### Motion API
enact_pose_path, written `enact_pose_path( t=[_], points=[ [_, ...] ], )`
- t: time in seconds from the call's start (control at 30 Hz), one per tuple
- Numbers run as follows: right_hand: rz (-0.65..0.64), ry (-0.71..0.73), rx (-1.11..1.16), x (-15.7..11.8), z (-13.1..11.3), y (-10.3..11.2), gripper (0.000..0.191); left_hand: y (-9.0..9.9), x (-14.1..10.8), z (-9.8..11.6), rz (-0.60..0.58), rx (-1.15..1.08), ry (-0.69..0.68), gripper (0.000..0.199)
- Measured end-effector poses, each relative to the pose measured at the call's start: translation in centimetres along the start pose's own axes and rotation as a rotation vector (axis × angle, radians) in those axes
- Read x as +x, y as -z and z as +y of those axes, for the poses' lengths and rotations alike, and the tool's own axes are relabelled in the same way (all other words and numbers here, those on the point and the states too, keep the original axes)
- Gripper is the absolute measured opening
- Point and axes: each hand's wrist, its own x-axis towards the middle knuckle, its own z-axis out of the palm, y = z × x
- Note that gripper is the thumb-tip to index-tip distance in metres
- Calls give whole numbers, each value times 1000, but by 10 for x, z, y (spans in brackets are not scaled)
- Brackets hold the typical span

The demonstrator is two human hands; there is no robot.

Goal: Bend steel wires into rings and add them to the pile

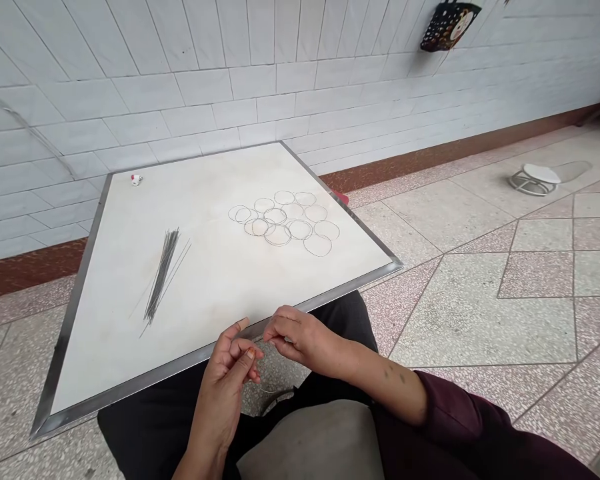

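Just off the table's near edge, my left hand [233,363] pinches with thumb and forefinger. Close on its right, my right hand [300,337] has its fingers curled together in a pinch. A thin wire seems to run between the two hands, with a faint curve below them; most of it is hidden or too fine to follow. On the left part of the white table [215,273] lies a bundle of straight dark wires [161,277], a few of them loose beside it. Several thin wire rings [300,230] lie flat and partly overlapping on the right part.
A small white and red object [137,179] sits near the table's far left corner. The tabletop has a metal rim [130,388]. Behind it rises a tiled wall [205,100] with a dark patterned bag [450,27]. A low white stool [535,179] stands on the floor at right.
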Motion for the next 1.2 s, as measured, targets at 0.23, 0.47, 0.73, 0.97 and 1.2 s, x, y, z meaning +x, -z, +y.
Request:
enact_pose_path(
  t=[0.23,0.47,0.73,0.97,1.2],
  points=[
    [7,62,-82,-2,2,-1,9,0,0,2,-5,45,5,52],
    [31,-5,-37,-4,0,-3,11,1,-2,2,5,-48,68,54],
    [-6,21,-18,-7,-1,-3,5,-3,-4,-1,-24,-7,46,54],
    [17,148,-56,-4,-2,1,10,-4,-5,-2,-4,-6,39,53],
    [38,108,-67,-8,0,-4,10,-5,-3,-2,37,-53,41,57]
  ],
)
